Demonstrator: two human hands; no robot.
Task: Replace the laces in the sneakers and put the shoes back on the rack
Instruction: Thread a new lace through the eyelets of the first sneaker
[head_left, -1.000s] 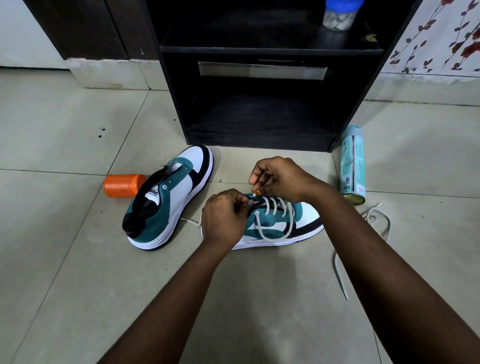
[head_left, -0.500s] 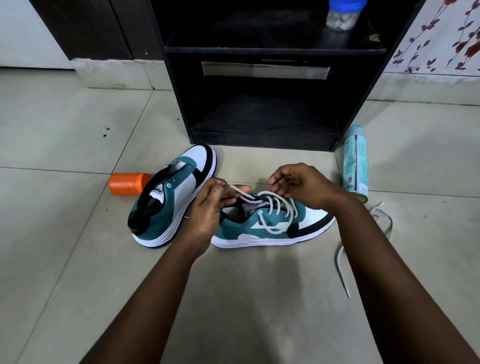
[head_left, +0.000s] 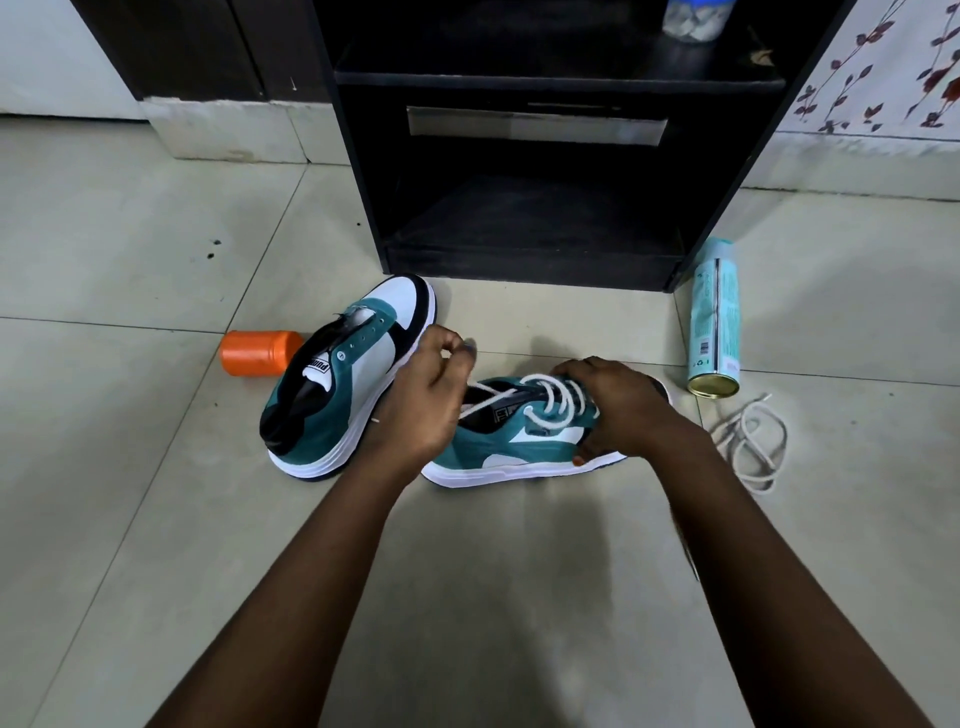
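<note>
Floor: pale tiles, black rack (head_left: 524, 218) behind.
Unlaced sneaker (head_left: 343, 384): left, untouched.
Left hand (head_left: 421, 400): pinching lace end (head_left: 488, 402), pulling taut.
Right hand (head_left: 623, 410): clasped over sneaker (head_left: 498, 447), perhaps steadying.
Loose lace (head_left: 748, 441): far right.
Risk: uneven pull, eyelets skewed.

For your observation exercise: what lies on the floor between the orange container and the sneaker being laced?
The unlaced sneaker lies between the orange container and the laced sneaker, in the head view.
</note>
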